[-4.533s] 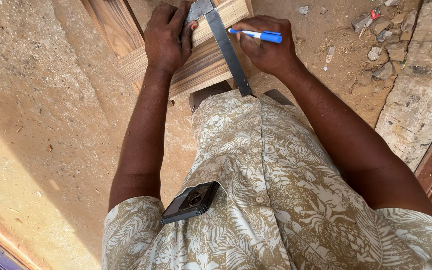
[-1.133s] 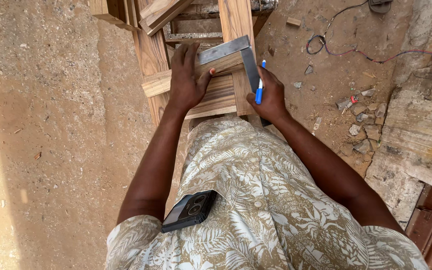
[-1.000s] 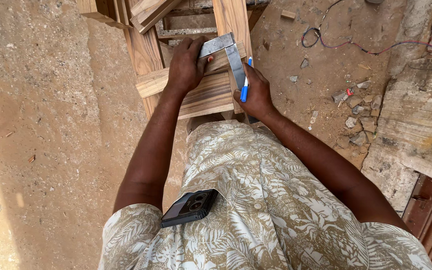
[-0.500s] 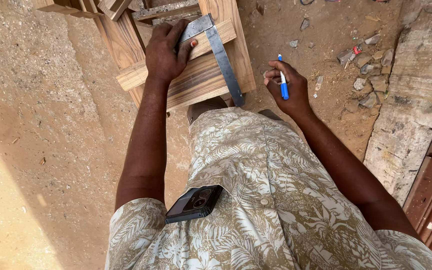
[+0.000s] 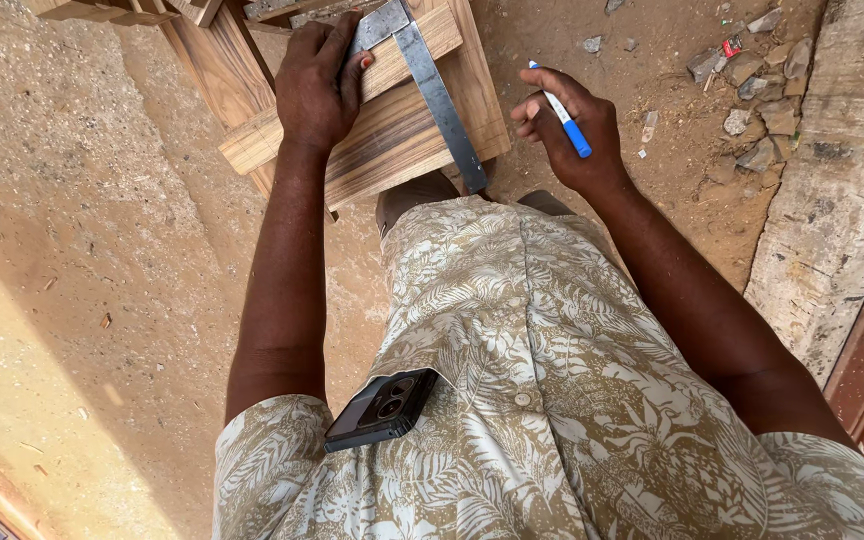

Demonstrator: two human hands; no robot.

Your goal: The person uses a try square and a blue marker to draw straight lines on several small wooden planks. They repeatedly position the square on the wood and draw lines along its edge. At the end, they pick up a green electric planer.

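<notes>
Your left hand [image 5: 317, 85] still pins the metal square [image 5: 422, 75] flat on the wood boards [image 5: 402, 135] at far centre, but your right hand [image 5: 572, 130] has lifted the blue pen [image 5: 562, 110] off to the right, so marking's paused.

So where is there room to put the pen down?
Bare sandy ground lies open beside the left arm. The wooden boards are crowded by the left hand and metal square. Rubble clutters beyond the right hand holding the pen.
</notes>
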